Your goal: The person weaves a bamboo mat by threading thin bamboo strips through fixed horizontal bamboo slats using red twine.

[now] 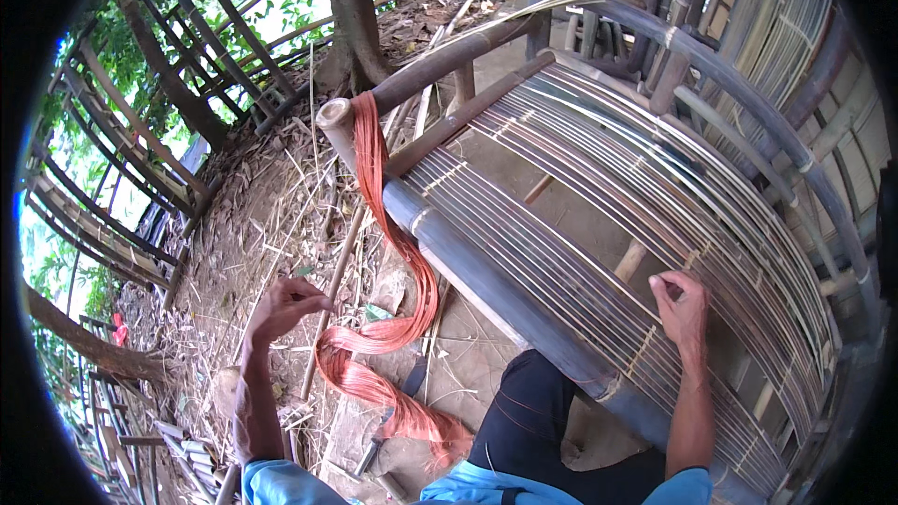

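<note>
Slatted surface, head view: the brown-and-pale bamboo slat surface (552, 243) lies ahead and to the right of the person; its long axis runs from far left to near right.
Front rail: a thick, dark grey bamboo pole (510, 290) borders the surface on the person's side, parallel to the slats.
Orange bundle: a long, flat hank of orange-red strands (427, 297) hangs over the pale cut end of a bamboo post (334, 114), then snakes down to the brown earth floor (281, 271) left of the rail.
Left hand: the left hand (285, 309) is raised left of the bundle, fingertips drawn together; whether a fine strand sits between them, I cannot tell.
Right hand: the right hand (686, 313) is over the slats, thumb and forefinger pinched; contact with the slats cannot be made out.
Hands together: well apart, with bundle and rail between them.
Key relation: in my judgement, the slats' slanting axis under the right hand matters most; that hand is nearer the slats, the left nearer the bundle.
</note>
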`<action>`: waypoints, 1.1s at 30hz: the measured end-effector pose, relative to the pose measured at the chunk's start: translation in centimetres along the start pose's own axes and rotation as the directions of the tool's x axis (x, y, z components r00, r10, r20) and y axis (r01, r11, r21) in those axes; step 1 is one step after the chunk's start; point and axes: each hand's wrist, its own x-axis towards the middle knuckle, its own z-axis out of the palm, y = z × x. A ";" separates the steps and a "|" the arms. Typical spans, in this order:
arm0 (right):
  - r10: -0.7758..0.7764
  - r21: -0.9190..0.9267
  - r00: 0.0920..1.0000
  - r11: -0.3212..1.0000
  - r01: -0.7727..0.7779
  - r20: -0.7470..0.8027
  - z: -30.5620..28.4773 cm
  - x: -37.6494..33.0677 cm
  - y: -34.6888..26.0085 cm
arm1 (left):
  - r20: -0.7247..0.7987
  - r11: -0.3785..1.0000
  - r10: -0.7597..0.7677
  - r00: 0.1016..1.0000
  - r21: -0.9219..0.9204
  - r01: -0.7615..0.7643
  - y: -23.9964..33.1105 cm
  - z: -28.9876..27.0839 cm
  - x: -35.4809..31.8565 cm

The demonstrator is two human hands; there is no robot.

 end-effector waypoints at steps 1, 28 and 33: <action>-0.008 0.005 1.000 1.000 0.008 0.004 0.8 0.8 -0.6 | 0.006 0.974 0.103 0.995 -0.206 -0.100 -0.6 -0.8 -0.3; 0.361 -0.062 0.784 0.921 -0.384 0.505 23.8 14.7 -2.4 | 0.036 0.802 0.431 0.901 0.442 -0.401 21.6 23.9 29.7; 0.350 -0.026 0.784 0.919 -0.393 0.513 22.7 14.5 -2.4 | 0.075 0.744 0.477 0.876 0.496 -0.448 22.9 24.1 28.9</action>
